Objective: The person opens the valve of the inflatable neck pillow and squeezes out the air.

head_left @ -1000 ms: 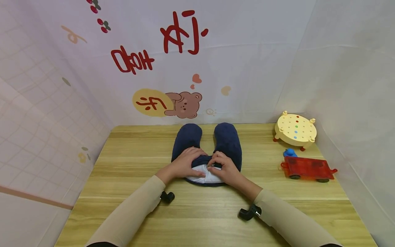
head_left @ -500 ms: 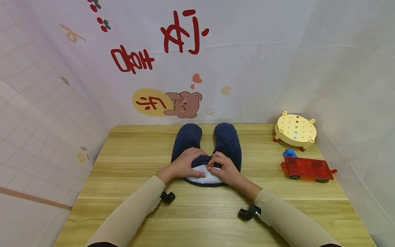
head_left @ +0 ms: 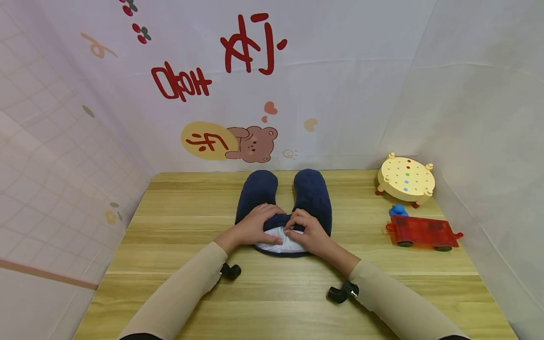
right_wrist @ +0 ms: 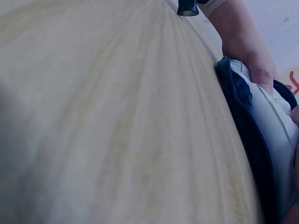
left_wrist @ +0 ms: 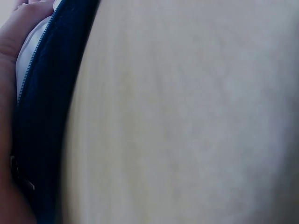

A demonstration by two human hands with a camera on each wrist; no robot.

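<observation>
A navy U-shaped neck pillow (head_left: 312, 189) lies on the table with its two arms pointing away from me. Along its near curve the zipper (right_wrist: 254, 123) is undone, and white inner fabric (head_left: 274, 233) shows in the gap. Spread over the left part of the curve, my left hand (head_left: 255, 224) rests on the pillow, its thumb against the white fabric. My right hand (head_left: 312, 231) pinches at the upper edge of the opening, thumb and index finger together; exactly what lies between the fingertips is too small to tell. In the left wrist view a small zipper pull (left_wrist: 23, 175) hangs on the navy cover.
To the right stand a red translucent toy wagon (head_left: 425, 231), a small blue toy (head_left: 398, 210) and a cream pegboard-like toy (head_left: 405, 179) on short legs. White printed cloth walls (head_left: 340, 94) enclose the wooden table (head_left: 272, 302) at the back and sides.
Both hands and the pillow stay in practically the same place. The head view has shifted very slightly.
</observation>
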